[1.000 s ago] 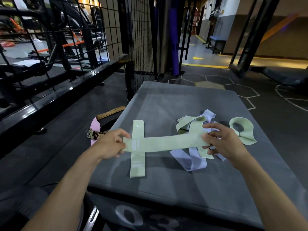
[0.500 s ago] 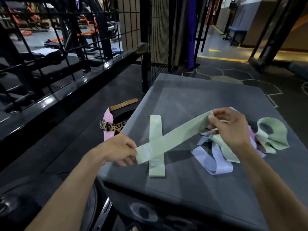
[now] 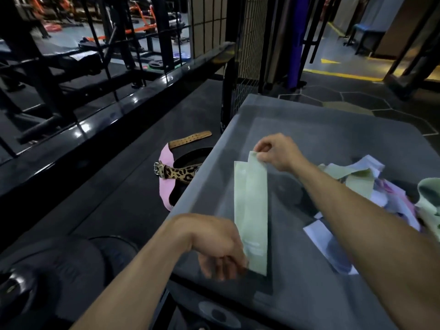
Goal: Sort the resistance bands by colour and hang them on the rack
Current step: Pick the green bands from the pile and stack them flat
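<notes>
Band (image 3: pixel 252 210), green, limp and light, hangs stretched between my right hand (image 3: pixel 277 151) pinching its far end and left hand (image 3: pixel 219 246) gripping the near end, so I judge ends hold best.

Two bands (image 3: pixel 252 210) stacked on box (image 3: pixel 333 129); pile (image 3: pixel 357 182) right.

A dim gym. The floor (image 3: pixel 123 182) is dark rubber matting, with pale hexagon outlines (image 3: pixel 352 103) farther back and yellow lines (image 3: pixel 342 76) beyond them. A glossy black steel frame (image 3: pixel 100 108) runs diagonally on the left, with a wire mesh panel (image 3: pixel 250 39) upright behind the grey padded tabletop (image 3: pixel 333 129). A purple post (image 3: pixel 296 41) stands near the mesh. Orange-framed machines (image 3: pixel 140 27) sit far left under brighter light, and a blue bench (image 3: pixel 366 39) stands against the far wall.
</notes>
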The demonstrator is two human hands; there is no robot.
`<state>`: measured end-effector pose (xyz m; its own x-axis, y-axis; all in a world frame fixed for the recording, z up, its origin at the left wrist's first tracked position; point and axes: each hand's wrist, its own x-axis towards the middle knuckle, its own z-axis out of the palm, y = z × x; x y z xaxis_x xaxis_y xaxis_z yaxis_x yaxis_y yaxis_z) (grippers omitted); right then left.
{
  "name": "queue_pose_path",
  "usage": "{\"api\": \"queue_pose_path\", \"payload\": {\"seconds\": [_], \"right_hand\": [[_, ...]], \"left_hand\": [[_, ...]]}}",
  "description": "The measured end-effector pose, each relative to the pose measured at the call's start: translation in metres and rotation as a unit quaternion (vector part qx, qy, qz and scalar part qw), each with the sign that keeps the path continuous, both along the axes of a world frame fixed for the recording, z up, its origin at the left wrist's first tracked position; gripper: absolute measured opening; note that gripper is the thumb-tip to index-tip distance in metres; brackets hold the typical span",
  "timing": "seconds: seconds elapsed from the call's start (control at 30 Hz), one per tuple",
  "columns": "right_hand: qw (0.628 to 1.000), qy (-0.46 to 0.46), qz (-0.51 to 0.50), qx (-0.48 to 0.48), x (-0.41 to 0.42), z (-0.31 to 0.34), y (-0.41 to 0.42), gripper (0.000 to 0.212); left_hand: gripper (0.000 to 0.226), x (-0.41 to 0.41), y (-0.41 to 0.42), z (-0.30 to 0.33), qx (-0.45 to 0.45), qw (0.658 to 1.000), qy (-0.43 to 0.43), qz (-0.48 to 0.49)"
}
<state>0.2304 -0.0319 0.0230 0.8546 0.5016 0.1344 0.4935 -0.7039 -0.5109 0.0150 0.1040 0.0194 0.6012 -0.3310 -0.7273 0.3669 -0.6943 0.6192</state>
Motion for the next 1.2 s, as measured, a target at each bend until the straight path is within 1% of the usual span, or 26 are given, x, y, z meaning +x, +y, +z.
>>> {"api": "queue_pose_path", "payload": {"seconds": [0.1, 0.17, 0.23, 0.33, 0.47, 0.67, 0.8, 0.9, 1.03, 1.2], "right_hand": [[0.999, 0.005, 0.033, -0.038, 0.012, -0.02, 0.019, 0.013], [0.998, 0.002, 0.031, -0.049, 0.018, -0.03, 0.028, 0.013], [0.998, 0.006, 0.021, -0.062, 0.021, -0.037, 0.034, 0.009], [0.996, 0.018, 0.015, -0.089, 0.022, -0.043, 0.036, 0.015], [0.996, 0.028, 0.019, -0.083, 0.023, -0.045, 0.035, 0.018], [0.994, 0.038, 0.042, -0.091, 0.023, -0.04, 0.036, 0.018], [0.992, 0.04, 0.05, -0.111, 0.023, -0.04, 0.04, 0.016], [0.99, 0.045, 0.041, -0.126, 0.025, -0.039, 0.044, 0.016], [0.99, 0.031, 0.033, -0.133, 0.029, -0.034, 0.05, 0.018], [0.99, 0.003, 0.002, -0.144, 0.028, -0.038, 0.057, 0.016]], "left_hand": [[0.018, 0.006, -0.003, -0.002, -0.002, 1.0, 0.0, -0.013], [0.018, 0.009, -0.003, -0.005, -0.002, 1.0, -0.001, -0.008], [0.019, 0.011, -0.003, -0.008, 0.002, 1.0, -0.003, -0.01], [0.022, 0.013, -0.004, -0.013, 0.031, 0.999, -0.006, -0.037], [0.025, 0.013, -0.005, -0.017, 0.066, 0.996, -0.009, -0.064], [0.029, 0.011, -0.008, -0.015, 0.083, 0.994, -0.002, -0.073], [0.026, 0.011, -0.008, -0.014, 0.102, 0.992, -0.002, -0.08], [0.027, 0.011, -0.006, -0.014, 0.108, 0.991, -0.001, -0.074], [0.027, 0.012, -0.003, -0.016, 0.115, 0.992, -0.006, -0.059], [0.035, 0.014, -0.001, -0.016, 0.126, 0.991, -0.018, -0.047]]}}
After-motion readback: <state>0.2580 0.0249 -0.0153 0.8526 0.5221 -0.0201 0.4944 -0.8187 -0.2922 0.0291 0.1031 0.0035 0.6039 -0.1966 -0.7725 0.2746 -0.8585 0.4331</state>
